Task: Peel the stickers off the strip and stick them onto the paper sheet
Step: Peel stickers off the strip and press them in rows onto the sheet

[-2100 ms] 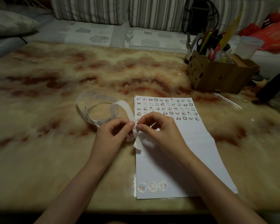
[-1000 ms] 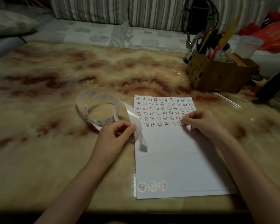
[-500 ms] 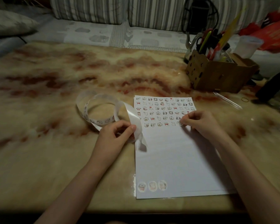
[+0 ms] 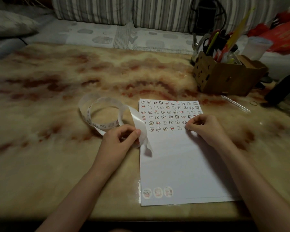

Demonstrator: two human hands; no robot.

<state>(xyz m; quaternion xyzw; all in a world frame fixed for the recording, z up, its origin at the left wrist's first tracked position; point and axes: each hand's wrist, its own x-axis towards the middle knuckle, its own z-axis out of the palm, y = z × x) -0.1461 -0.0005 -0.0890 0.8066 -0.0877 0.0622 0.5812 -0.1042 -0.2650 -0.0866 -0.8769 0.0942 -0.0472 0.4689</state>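
Note:
A white paper sheet (image 4: 179, 164) lies on the marble table, its upper part covered with several rows of small stickers (image 4: 169, 114) and three round ones near its lower left corner. A curled sticker strip (image 4: 99, 113) loops to the left of the sheet. My left hand (image 4: 119, 139) pinches the strip's free end at the sheet's left edge. My right hand (image 4: 206, 126) rests on the sheet, its fingertips pressing a small sticker (image 4: 185, 127) down at the right end of the lowest sticker row.
A brown cardboard box (image 4: 224, 76) full of pens and scissors stands at the back right. A clear pen (image 4: 235, 103) and a rubber band (image 4: 253, 102) lie next to it. A dark object (image 4: 281, 89) sits at the right edge. Striped cushions lie beyond the table.
My right hand left the strip, carried a sticker to the lowest row on the sheet, and now presses it there. My left hand kept hold of the strip.

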